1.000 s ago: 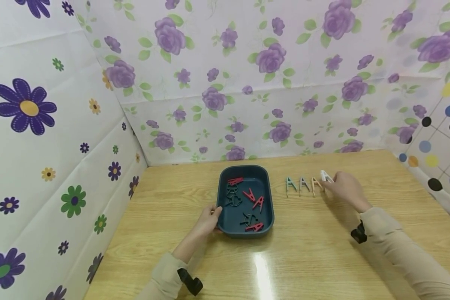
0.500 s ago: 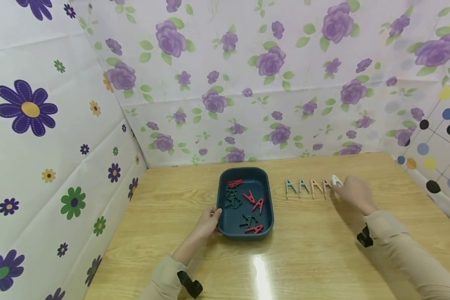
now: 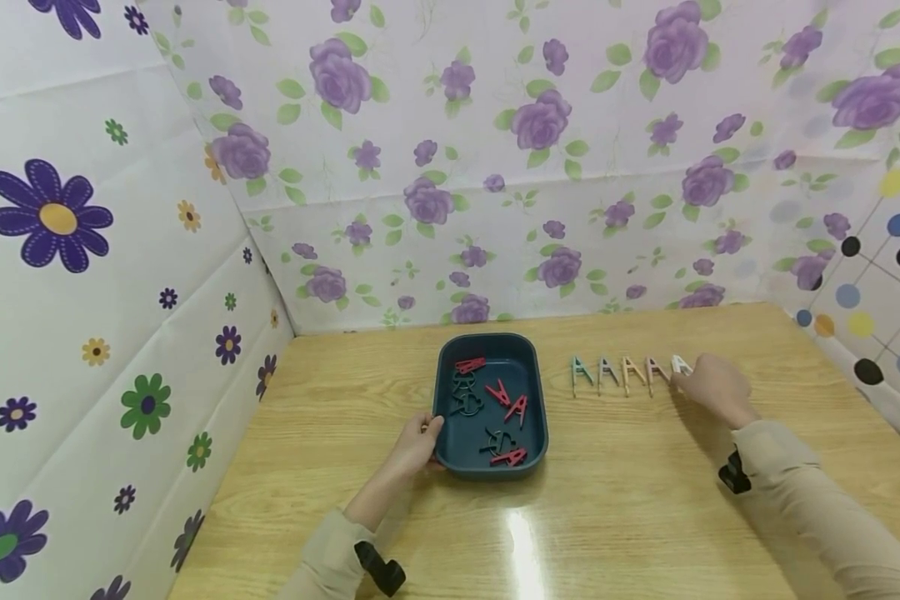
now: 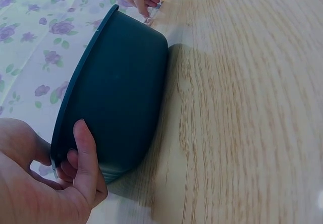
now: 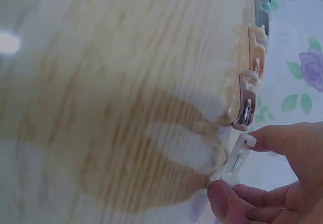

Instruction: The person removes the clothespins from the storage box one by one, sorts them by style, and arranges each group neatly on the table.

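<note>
White clothespin (image 5: 235,159) pinched between the fingertips of the right hand (image 3: 712,390), near three o'clock from the blue tray (image 3: 491,473). Apparent step: setting it down at the three-o'clock end of the row of clothespins (image 5: 257,45). Match its angle to the pink clothespin (image 5: 247,100), just beside it at nine o'clock: narrow end toward twelve, legs toward six. Leave a gap like the others. Contact with the table (image 3: 607,500): impossible to tell. Lower gently, feel for firm footing, then loosen the pinch evenly and withdraw toward four o'clock, to avoid nudging the row. With the left hand (image 3: 416,443), gripping the tray at eight o'clock, hold steady.
</note>
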Available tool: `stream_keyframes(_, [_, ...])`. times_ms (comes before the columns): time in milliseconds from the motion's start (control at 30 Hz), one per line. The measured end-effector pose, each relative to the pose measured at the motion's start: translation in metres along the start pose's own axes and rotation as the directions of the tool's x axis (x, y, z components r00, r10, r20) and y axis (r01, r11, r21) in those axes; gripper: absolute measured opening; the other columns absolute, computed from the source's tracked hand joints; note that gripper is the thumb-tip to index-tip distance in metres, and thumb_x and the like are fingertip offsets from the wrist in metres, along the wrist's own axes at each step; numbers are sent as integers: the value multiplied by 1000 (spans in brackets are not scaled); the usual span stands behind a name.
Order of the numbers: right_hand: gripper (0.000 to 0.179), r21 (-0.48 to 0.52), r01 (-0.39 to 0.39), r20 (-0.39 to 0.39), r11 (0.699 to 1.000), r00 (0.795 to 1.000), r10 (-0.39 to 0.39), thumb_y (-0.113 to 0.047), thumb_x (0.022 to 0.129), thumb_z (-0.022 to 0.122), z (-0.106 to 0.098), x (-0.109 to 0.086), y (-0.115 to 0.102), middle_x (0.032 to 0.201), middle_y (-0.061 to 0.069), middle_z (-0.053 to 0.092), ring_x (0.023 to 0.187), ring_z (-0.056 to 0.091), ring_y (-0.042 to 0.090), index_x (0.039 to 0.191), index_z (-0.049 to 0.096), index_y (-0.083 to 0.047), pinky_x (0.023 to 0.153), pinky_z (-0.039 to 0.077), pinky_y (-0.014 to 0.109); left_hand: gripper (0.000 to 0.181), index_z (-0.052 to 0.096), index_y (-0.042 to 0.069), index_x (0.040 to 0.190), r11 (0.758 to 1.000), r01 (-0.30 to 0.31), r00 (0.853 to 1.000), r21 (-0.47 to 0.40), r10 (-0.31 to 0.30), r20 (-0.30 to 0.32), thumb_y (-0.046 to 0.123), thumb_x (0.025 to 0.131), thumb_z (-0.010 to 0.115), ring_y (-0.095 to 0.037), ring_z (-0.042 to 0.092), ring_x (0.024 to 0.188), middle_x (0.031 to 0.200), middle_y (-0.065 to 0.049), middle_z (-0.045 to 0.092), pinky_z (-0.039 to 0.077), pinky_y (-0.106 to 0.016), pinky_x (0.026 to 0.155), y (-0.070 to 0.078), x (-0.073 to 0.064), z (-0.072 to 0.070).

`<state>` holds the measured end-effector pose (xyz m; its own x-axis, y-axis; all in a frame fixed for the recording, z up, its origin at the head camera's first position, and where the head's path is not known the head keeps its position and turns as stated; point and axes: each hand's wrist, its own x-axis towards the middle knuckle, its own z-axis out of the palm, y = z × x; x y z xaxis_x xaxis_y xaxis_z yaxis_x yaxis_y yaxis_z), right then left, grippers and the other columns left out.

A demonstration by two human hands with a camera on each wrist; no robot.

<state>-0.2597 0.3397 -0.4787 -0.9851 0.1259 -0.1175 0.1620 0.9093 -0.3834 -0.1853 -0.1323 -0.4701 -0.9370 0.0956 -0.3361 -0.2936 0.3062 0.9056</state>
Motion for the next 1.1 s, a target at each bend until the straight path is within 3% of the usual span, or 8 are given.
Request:
stream_keyframes(200, [46, -13, 22, 14, 1000, 1000, -22, -39, 93, 50, -2, -3, 0, 46, -6, 36, 42, 32, 9, 53, 44, -16, 39, 27, 22, 33, 46, -6, 115, 1000, -6, 1000, -9, 6, 1, 25, 106, 37, -18, 56, 70, 103, -18, 52, 57, -35, 65, -1, 0, 0])
stream_keyframes(467, [49, -34, 57, 3, 998, 998, -57, -35, 99, 41, -5, -10, -7, 50, -3, 37, 45, 36, 12, 54, 41, -15, 41, 31, 26, 34, 46, -5, 116, 1000, -8, 1000, -17, 8, -2, 26, 106, 37, -19, 56, 70, 100, -17, 53, 56, -35, 62, 0, -2, 2])
stream_keyframes(733, [50, -66, 179, -82, 982, 979, -184, -28, 97, 49, -6, -19, -34, 43, -6, 33, 41, 29, 9, 48, 41, -16, 37, 25, 21, 35, 45, -5, 120, 1000, 20, 1000, -14, -20, -7, 26, 106, 36, -20, 57, 75, 108, -18, 50, 57, -32, 64, -2, -2, 0])
stream_keyframes(933, [48, -38, 241, -55, 970, 968, -243, -26, 98, 47, -4, -20, -52, 47, -6, 26, 43, 23, 9, 53, 36, -17, 42, 25, 23, 37, 44, -5, 125, 999, 35, 999, -18, -35, -13, 26, 106, 37, -20, 57, 76, 112, -19, 50, 56, -31, 63, -1, 1, 0])
stream_keyframes(1100, [35, -35, 270, -17, 962, 962, -271, -25, 98, 48, -4, -25, -72, 53, 0, 40, 46, 33, 13, 67, 50, -9, 44, 29, 26, 38, 44, -5, 126, 999, 30, 999, -14, -30, -12, 27, 106, 37, -19, 56, 75, 109, -19, 51, 57, -34, 65, -2, 1, 1])
